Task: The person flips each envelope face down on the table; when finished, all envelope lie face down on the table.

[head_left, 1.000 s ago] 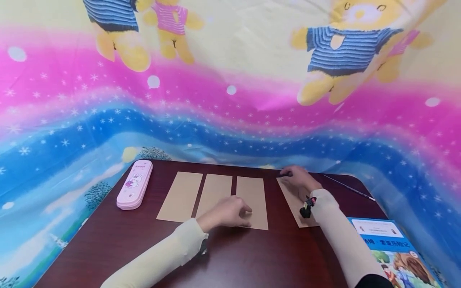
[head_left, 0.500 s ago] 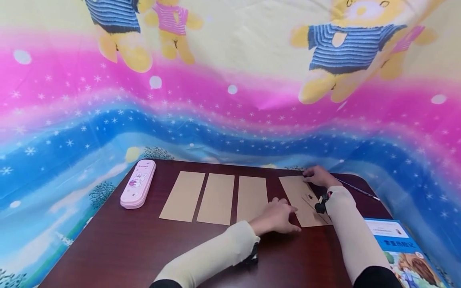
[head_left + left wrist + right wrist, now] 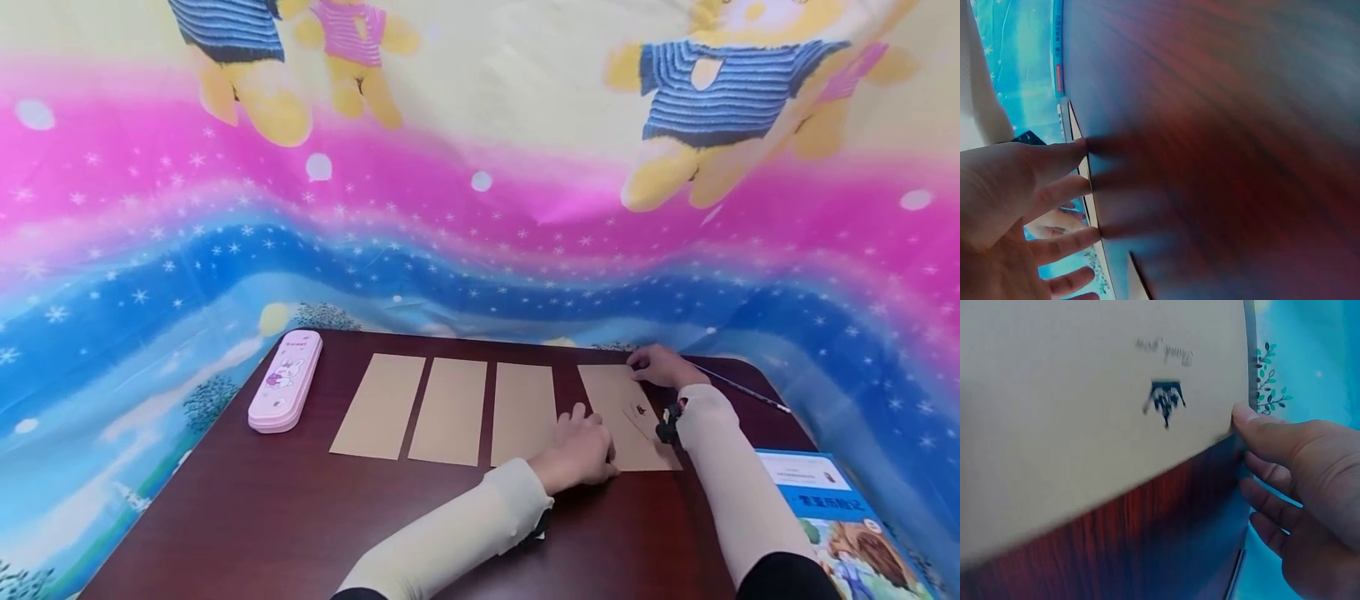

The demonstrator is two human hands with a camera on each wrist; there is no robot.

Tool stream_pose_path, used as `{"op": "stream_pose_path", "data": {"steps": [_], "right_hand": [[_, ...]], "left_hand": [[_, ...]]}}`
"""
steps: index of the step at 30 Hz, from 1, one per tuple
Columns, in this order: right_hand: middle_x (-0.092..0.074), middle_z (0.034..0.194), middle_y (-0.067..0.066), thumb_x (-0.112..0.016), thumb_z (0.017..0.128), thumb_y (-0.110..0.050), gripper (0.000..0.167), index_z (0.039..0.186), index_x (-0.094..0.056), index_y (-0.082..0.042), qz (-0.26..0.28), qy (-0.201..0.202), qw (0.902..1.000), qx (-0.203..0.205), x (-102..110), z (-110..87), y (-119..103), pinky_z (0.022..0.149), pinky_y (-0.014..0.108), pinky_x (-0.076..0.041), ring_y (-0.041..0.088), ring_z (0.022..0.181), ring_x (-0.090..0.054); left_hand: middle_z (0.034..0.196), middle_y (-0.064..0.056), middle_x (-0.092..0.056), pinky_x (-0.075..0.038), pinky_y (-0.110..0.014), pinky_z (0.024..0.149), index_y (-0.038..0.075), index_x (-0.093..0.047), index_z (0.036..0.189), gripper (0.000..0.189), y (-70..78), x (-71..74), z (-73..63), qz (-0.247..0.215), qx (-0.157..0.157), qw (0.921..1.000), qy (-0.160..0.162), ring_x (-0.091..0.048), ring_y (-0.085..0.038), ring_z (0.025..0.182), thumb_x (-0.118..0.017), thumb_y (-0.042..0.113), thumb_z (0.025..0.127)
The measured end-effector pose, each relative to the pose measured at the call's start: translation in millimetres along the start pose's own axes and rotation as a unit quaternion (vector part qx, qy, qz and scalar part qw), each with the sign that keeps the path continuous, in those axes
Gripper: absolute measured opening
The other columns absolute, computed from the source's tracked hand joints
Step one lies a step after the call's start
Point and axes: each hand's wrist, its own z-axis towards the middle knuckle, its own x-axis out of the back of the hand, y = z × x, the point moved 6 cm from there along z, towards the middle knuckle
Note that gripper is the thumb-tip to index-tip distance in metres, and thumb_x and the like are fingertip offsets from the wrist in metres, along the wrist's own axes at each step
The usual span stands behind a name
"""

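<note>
A brown kraft-paper card (image 3: 611,408) lies at the right end of a row of similar plain ones. Dark lettering that looks like "Thank you" and a crown-like print (image 3: 1166,403) mark its face. My left hand (image 3: 576,450) is at its near left corner; in the left wrist view fairly straight fingertips (image 3: 1088,234) meet the card's edge. At the far right corner is my right hand (image 3: 662,367). Its thumb (image 3: 1250,419) touches that corner, while the other fingers, bent, sit just beyond the edge; whether they touch the table is unclear.
Three plain brown cards, left (image 3: 378,406), middle (image 3: 447,412) and right (image 3: 523,408), lie side by side. A pink pencil case (image 3: 285,382) stands at far left. A thin pen or pencil (image 3: 742,387) and a blue illustrated book (image 3: 847,517) lie at right. Patterned cloth surrounds the table (image 3: 247,517).
My right hand has gone from the printed card's far left corner to its far right corner. My left hand has moved right, off the neighbouring card, and now meets the printed card's near left corner.
</note>
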Motion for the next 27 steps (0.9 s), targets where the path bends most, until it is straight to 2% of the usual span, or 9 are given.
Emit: {"op": "stream_pose_path", "data": {"steps": [5, 11, 14, 17, 21, 25, 27], "right_hand": [[-0.063, 0.127, 0.030, -0.068, 0.099, -0.017, 0.033, 0.127, -0.067, 0.001, 0.000, -0.007, 0.9999, 0.009, -1, -3.5, -8, 0.095, 0.058, -0.052, 0.047, 0.117, -0.061], [-0.064, 0.124, 0.027, -0.070, 0.098, -0.017, 0.028, 0.122, -0.069, -0.002, 0.004, -0.012, 0.9995, 0.027, -8, -7.5, -18, 0.093, 0.056, -0.052, 0.042, 0.115, -0.062], [-0.064, 0.122, 0.024, -0.071, 0.097, -0.016, 0.023, 0.117, -0.070, -0.005, -0.002, -0.010, 0.9996, 0.025, -11, -9.7, -24, 0.092, 0.054, -0.052, 0.039, 0.112, -0.062], [-0.063, 0.121, 0.024, -0.071, 0.097, -0.015, 0.022, 0.116, -0.070, -0.005, -0.002, -0.014, 0.9996, 0.024, -13, -11.3, -28, 0.092, 0.054, -0.052, 0.038, 0.111, -0.062], [-0.062, 0.124, 0.025, -0.070, 0.098, -0.015, 0.023, 0.118, -0.068, -0.005, 0.005, -0.026, 0.9995, 0.019, -16, -11.6, -30, 0.093, 0.054, -0.052, 0.039, 0.114, -0.061], [-0.062, 0.126, 0.025, -0.070, 0.098, -0.016, 0.022, 0.118, -0.068, -0.006, 0.007, -0.029, 0.9995, 0.010, -13, -12.2, -28, 0.095, 0.055, -0.051, 0.040, 0.117, -0.060], [-0.062, 0.127, 0.026, -0.067, 0.100, -0.015, 0.021, 0.118, -0.068, -0.005, 0.003, -0.035, 0.9993, 0.013, -11, -12.5, -27, 0.095, 0.055, -0.051, 0.041, 0.117, -0.059]], "left_hand": [[0.108, 0.017, -0.065, -0.040, -0.030, 0.087, 0.045, -0.077, 0.082, 0.015, -10.7, 1.2, -8.6, 0.005, -0.027, 0.9996, 0.001, -0.045, -0.015, 0.106, -0.072, 0.055, 0.091], [0.096, 0.019, -0.071, -0.035, -0.028, 0.087, 0.043, -0.078, 0.078, 0.018, -17.0, 4.6, -25.0, 0.040, -0.096, 0.9942, 0.026, -0.054, -0.007, 0.092, -0.072, 0.051, 0.092], [0.088, 0.018, -0.071, -0.035, -0.028, 0.087, 0.039, -0.075, 0.071, 0.024, -20.1, 6.7, -32.3, 0.045, -0.122, 0.9907, 0.039, -0.056, -0.003, 0.085, -0.072, 0.050, 0.092], [0.086, 0.018, -0.071, -0.038, -0.027, 0.087, 0.038, -0.074, 0.069, 0.025, -23.4, 7.8, -38.2, 0.043, -0.135, 0.9888, 0.047, -0.055, -0.005, 0.083, -0.073, 0.049, 0.092], [0.090, 0.016, -0.071, -0.044, -0.028, 0.085, 0.039, -0.077, 0.076, 0.019, -25.2, 8.4, -43.5, 0.043, -0.146, 0.9870, 0.052, -0.054, -0.011, 0.090, -0.072, 0.047, 0.093], [0.082, 0.019, -0.073, -0.045, -0.028, 0.088, 0.038, -0.075, 0.071, 0.024, -22.7, 8.6, -40.0, 0.048, -0.158, 0.9846, 0.059, -0.059, -0.009, 0.087, -0.073, 0.046, 0.093], [0.077, 0.022, -0.074, -0.044, -0.026, 0.087, 0.038, -0.074, 0.066, 0.028, -20.1, 8.8, -36.1, 0.061, -0.156, 0.9845, 0.052, -0.060, -0.008, 0.085, -0.074, 0.048, 0.091]]}}
